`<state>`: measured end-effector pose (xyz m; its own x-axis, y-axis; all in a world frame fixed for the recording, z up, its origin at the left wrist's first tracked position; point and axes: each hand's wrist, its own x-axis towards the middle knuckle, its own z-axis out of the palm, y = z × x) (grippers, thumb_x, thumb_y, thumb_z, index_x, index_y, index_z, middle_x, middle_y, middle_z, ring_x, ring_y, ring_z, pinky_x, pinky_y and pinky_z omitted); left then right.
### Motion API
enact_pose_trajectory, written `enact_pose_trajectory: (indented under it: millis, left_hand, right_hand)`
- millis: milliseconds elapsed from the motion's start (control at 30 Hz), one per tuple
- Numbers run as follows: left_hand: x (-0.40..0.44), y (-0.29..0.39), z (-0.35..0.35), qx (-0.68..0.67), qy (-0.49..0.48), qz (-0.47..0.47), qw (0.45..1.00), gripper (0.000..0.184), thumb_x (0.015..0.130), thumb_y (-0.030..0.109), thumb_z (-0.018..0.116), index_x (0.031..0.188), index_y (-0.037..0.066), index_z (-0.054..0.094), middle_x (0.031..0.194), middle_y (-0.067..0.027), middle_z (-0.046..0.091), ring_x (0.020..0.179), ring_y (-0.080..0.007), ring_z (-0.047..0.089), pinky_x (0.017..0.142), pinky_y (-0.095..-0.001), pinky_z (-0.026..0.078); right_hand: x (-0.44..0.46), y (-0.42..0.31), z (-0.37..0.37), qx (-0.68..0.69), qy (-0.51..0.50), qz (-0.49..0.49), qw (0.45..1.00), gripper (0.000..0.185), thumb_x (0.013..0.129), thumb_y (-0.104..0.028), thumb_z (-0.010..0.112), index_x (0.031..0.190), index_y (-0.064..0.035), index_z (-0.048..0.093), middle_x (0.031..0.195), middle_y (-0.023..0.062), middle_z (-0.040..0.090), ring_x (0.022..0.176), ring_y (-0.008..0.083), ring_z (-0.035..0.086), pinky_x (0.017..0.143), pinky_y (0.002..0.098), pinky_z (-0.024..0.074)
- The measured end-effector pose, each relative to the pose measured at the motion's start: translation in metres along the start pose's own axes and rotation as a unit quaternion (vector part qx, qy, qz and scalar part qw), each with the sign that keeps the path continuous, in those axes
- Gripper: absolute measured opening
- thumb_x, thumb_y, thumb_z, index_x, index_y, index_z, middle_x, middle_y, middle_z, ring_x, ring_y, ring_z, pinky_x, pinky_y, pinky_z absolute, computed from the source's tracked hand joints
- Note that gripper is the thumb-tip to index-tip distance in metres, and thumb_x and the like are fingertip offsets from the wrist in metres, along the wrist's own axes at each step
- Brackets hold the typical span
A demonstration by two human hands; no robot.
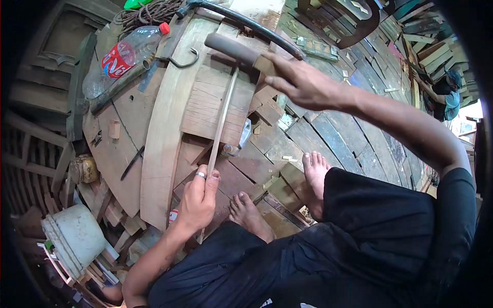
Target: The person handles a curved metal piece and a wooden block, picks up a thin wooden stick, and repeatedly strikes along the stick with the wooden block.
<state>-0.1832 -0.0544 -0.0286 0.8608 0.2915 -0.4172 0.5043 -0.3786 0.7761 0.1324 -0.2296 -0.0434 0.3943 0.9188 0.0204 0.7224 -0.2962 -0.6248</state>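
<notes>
My left hand, a ring on one finger, pinches a thin wooden strip near its lower end. The strip slants upward across a reddish-brown board with many scored lines. My right hand grips a short-handled tool with a broad dark blade. Its blade is blurred and lies over or just above the strip's upper end; whether they touch I cannot tell. A long, pale curved plank lies beside the board. On that plank is a bent metal hook.
A curved black metal bar lies beyond the blade. To the left are a plastic bottle, coiled rope, a lidded jar and a white bucket. Wood scraps lie around my bare feet. Another person sits far right.
</notes>
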Motion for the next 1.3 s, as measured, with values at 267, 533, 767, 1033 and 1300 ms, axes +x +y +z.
enact_pose_trajectory:
  millis: [267,533,767,1033,1300]
  left_hand:
    - [0.001,0.004,-0.002,-0.005,0.003,0.02,1.0,0.031,0.111,0.028,0.044,0.098,0.0,0.048,0.067,-0.0219,0.056,0.064,-0.0452,0.058,0.057,-0.0498,0.04]
    - [-0.003,-0.003,0.003,-0.011,0.002,0.003,1.0,0.032,0.111,0.028,0.043,0.098,0.001,0.054,0.065,-0.0072,0.044,0.059,-0.018,0.043,0.058,-0.0376,0.037]
    - [-0.002,-0.002,0.001,0.004,0.01,0.041,0.999,0.029,0.11,0.026,0.047,0.098,-0.001,0.047,0.06,-0.0226,0.049,0.056,-0.0451,0.054,0.053,-0.0497,0.036]
    - [-0.004,0.008,-0.003,-0.011,0.006,0.0,1.0,0.032,0.111,0.028,0.044,0.099,-0.001,0.054,0.068,-0.0142,0.048,0.061,-0.0253,0.047,0.061,-0.0415,0.04]
    - [-0.005,0.004,0.003,0.006,0.012,0.005,1.0,0.03,0.11,0.027,0.046,0.098,0.0,0.051,0.064,-0.0187,0.049,0.06,-0.0365,0.051,0.057,-0.0462,0.037]
  right_hand:
    - [-0.023,-0.032,0.011,-0.066,-0.09,-0.087,0.99,0.028,0.107,-0.036,0.052,0.107,-0.0085,0.046,0.061,0.0097,0.057,0.045,0.0246,0.054,0.045,0.0435,0.0474]
    - [-0.033,-0.052,0.018,-0.089,-0.157,-0.142,0.973,0.026,0.103,-0.025,0.054,0.107,-0.0039,0.039,0.071,0.0201,0.063,0.06,0.0428,0.065,0.052,0.0532,0.0515]
    - [-0.021,-0.03,0.009,-0.139,-0.072,0.032,0.987,0.03,0.101,-0.023,0.058,0.11,-0.0035,0.037,0.07,0.0211,0.065,0.061,0.0439,0.065,0.052,0.0561,0.0501]
    - [-0.003,-0.013,-0.006,-0.155,0.028,0.045,0.987,0.033,0.101,-0.029,0.058,0.115,-0.0076,0.038,0.073,0.0236,0.065,0.066,0.0478,0.065,0.056,0.057,0.0506]
    - [-0.009,-0.018,-0.002,-0.132,-0.06,-0.017,0.989,0.028,0.1,-0.026,0.06,0.111,-0.0069,0.043,0.072,0.0184,0.065,0.063,0.0436,0.065,0.052,0.0525,0.0504]
